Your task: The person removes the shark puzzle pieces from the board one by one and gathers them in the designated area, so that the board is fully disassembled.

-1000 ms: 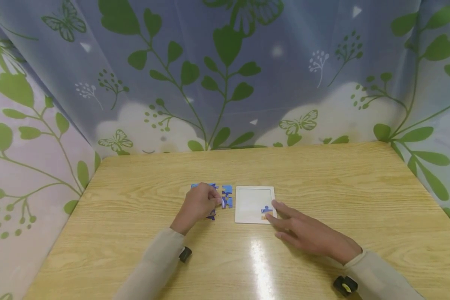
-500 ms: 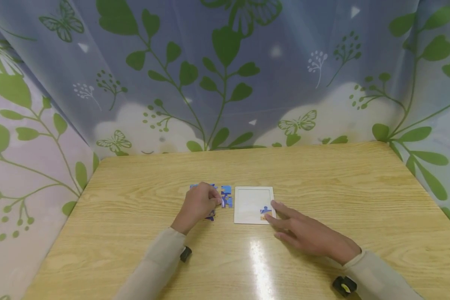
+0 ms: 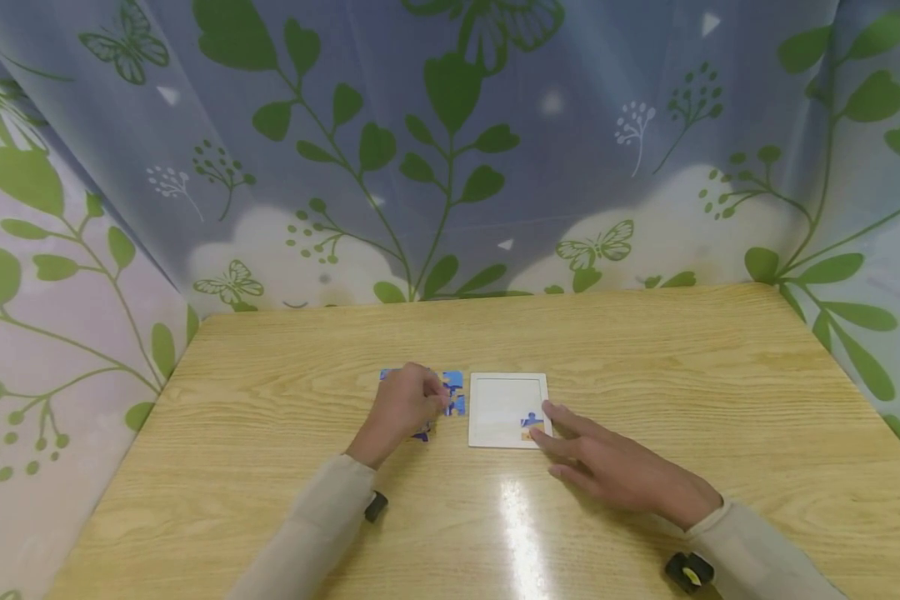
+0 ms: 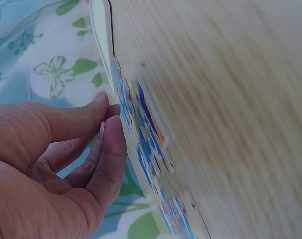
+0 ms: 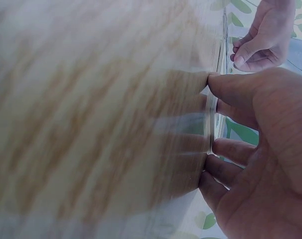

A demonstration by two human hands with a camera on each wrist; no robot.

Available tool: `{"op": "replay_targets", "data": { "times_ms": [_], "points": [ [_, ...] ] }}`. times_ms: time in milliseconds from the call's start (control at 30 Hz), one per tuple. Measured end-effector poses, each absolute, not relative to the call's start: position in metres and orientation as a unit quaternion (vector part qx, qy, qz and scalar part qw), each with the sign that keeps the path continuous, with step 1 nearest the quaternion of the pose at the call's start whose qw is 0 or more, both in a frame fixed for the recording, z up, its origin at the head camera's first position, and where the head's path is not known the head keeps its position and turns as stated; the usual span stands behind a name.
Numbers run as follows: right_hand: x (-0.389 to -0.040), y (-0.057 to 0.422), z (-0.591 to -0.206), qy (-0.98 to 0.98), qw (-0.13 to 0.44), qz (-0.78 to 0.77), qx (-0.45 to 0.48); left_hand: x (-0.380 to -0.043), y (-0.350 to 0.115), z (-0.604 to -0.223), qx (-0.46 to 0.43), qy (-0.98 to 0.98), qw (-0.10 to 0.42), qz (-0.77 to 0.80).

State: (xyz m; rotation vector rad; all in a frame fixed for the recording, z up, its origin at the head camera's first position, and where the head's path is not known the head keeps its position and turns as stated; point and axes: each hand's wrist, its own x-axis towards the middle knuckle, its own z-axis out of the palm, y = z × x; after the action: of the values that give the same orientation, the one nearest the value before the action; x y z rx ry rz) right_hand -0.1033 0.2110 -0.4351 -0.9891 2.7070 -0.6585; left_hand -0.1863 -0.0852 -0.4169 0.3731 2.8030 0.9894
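Note:
My left hand (image 3: pixel 401 408) bends over a group of blue puzzle pieces (image 3: pixel 453 383) on the table, left of the tray. Its thumb and fingertips come together right at the pieces, as the left wrist view shows close up; I cannot tell whether a piece is between them. My right hand (image 3: pixel 615 467) lies at the right side of the square white puzzle tray (image 3: pixel 498 408), fingers extended, the tips touching its edge. One puzzle piece (image 3: pixel 531 423), blue above and orange below, sits in the tray's lower right corner beside a fingertip. Part of the group is hidden under the left hand.
The wooden table (image 3: pixel 645 350) has a light reflection in front of the tray. A patterned curtain (image 3: pixel 450 167) with green leaves and butterflies hangs behind the table and at both sides. Each wrist wears a small black device (image 3: pixel 688 572) near the sleeve.
My left hand has shifted slightly right, its fingertips now overlapping the right-hand pieces of the group. The right hand, the tray and the piece in it stay in place.

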Motion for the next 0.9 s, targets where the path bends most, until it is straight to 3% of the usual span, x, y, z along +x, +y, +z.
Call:
{"op": "replay_targets", "data": {
  "times_ms": [367, 900],
  "points": [
    [-0.104, 0.21, -0.436, 0.913, 0.098, -0.223, -0.328, -0.182, -0.057, -0.419, 0.172, 0.924, 0.079, 0.333],
    [-0.106, 0.211, -0.438, 0.913, 0.097, -0.218, -0.332, -0.172, -0.012, -0.426, 0.205, 0.911, 0.127, 0.336]
  ]
}}
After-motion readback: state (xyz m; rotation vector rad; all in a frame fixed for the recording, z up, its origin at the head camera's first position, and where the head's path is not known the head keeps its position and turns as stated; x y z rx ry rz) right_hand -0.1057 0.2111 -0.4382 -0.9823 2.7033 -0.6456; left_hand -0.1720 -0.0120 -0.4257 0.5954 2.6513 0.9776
